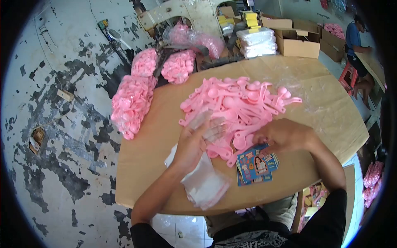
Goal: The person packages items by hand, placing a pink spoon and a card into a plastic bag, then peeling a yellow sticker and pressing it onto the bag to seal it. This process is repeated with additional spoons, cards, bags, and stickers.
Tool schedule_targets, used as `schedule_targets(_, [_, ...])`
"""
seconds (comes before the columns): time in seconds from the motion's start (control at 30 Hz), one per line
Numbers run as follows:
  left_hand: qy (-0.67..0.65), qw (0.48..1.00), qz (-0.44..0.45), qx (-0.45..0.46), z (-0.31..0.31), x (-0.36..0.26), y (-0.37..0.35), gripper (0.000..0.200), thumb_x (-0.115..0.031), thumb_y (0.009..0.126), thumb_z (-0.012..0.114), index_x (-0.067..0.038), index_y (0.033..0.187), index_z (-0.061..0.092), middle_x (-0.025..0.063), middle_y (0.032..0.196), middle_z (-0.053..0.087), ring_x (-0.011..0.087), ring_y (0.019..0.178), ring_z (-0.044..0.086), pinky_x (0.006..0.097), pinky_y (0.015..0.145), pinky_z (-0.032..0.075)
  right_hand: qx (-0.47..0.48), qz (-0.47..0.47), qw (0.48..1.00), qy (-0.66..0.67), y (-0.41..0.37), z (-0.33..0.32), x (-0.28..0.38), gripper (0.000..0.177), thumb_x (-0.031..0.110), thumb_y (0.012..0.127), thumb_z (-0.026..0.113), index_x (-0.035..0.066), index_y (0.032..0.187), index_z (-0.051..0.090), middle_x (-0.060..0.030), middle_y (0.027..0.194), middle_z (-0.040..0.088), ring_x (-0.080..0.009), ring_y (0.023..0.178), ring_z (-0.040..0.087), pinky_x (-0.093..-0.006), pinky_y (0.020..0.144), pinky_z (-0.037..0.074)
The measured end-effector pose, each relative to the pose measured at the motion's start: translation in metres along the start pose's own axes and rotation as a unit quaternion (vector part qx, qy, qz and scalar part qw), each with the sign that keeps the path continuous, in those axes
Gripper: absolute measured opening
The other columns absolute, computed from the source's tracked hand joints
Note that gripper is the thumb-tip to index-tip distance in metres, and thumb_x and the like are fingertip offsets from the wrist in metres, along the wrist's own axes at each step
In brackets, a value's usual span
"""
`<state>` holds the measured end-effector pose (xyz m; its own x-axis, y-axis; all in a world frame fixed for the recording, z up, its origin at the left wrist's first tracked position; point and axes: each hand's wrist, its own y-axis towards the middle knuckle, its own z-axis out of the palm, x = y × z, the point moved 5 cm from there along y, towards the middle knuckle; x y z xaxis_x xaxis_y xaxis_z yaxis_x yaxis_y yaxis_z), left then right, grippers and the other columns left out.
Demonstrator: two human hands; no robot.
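My left hand [191, 149] holds a clear plastic bag [213, 129] by its fingers, over the near left side of a heap of pink plastic spoons [231, 103]. Curled fingers of my right hand [283, 134] reach down at the near right edge of the heap, next to a pink scoop; what they grip, if anything, is hidden. Just below that hand lies a loose stack of blue printed cards [256, 165]. A pile of flat clear bags [204, 184] rests on the table under my left wrist.
The brown-covered table [322, 91] has filled bags of pink spoons [132, 103] along its left edge. At the back stand wrapped clear packs [256, 41] and a cardboard box [300, 43]. Another person [356, 39] is at the far right, near a red stool [348, 77].
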<state>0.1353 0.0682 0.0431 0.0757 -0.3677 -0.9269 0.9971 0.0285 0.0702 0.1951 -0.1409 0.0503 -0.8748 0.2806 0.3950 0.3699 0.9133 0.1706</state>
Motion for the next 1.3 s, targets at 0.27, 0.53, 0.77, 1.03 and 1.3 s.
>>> schedule_targets(0.27, [0.003,0.997,0.028,-0.078,-0.034,0.015,-0.003,0.036,-0.023,0.098,0.052,0.002,0.125,0.050,0.0184,0.115,0.061,0.0276,0.110,0.060,0.0403,0.096,0.050,-0.021,0.145,0.980,0.136,0.011,-0.010,-0.005,0.019,0.018,0.089,0.063,0.002,0.099,0.064,-0.0114,0.077,0.065,-0.0206,0.066,0.061,-0.0323,0.064,0.049])
schedule_targets(0.53, [-0.028,0.991,0.054,-0.121,-0.025,0.009,-0.014,0.043,-0.027,0.097,0.054,0.000,0.129,0.047,0.0187,0.120,0.059,0.0256,0.111,0.059,0.0379,0.095,0.051,-0.153,0.100,0.941,0.284,0.029,0.026,0.001,0.016,0.012,0.093,0.059,0.001,0.104,0.063,-0.0040,0.072,0.060,-0.0051,0.064,0.054,-0.0249,0.058,0.047])
schedule_targets(0.77, [-0.006,0.994,0.044,-0.097,-0.015,0.012,-0.020,0.041,-0.024,0.098,0.052,0.000,0.131,0.047,0.0105,0.120,0.060,0.0158,0.106,0.060,0.0304,0.090,0.049,-0.135,0.091,0.942,0.295,0.032,0.033,0.011,0.016,0.007,0.092,0.058,-0.002,0.104,0.063,-0.0042,0.075,0.063,-0.0043,0.064,0.053,-0.0237,0.058,0.046])
schedule_targets(1.03, [0.056,0.997,0.030,-0.039,-0.007,0.026,-0.021,0.031,-0.021,0.096,0.056,0.001,0.117,0.058,0.0065,0.104,0.065,0.0088,0.085,0.063,0.0223,0.071,0.050,-0.119,0.112,0.890,0.426,0.030,0.038,0.025,0.019,0.011,0.095,0.056,-0.004,0.105,0.063,-0.0040,0.086,0.067,-0.0067,0.072,0.062,-0.0229,0.063,0.051])
schedule_targets(1.3, [0.103,0.988,0.044,0.105,0.014,0.030,-0.030,0.043,-0.023,0.099,0.050,-0.007,0.137,0.039,0.0081,0.132,0.051,0.0151,0.112,0.055,0.0295,0.083,0.050,-0.146,0.045,0.871,0.467,0.028,0.031,0.038,0.020,0.012,0.097,0.054,-0.003,0.109,0.060,-0.0081,0.088,0.067,-0.0149,0.077,0.069,-0.0242,0.059,0.052])
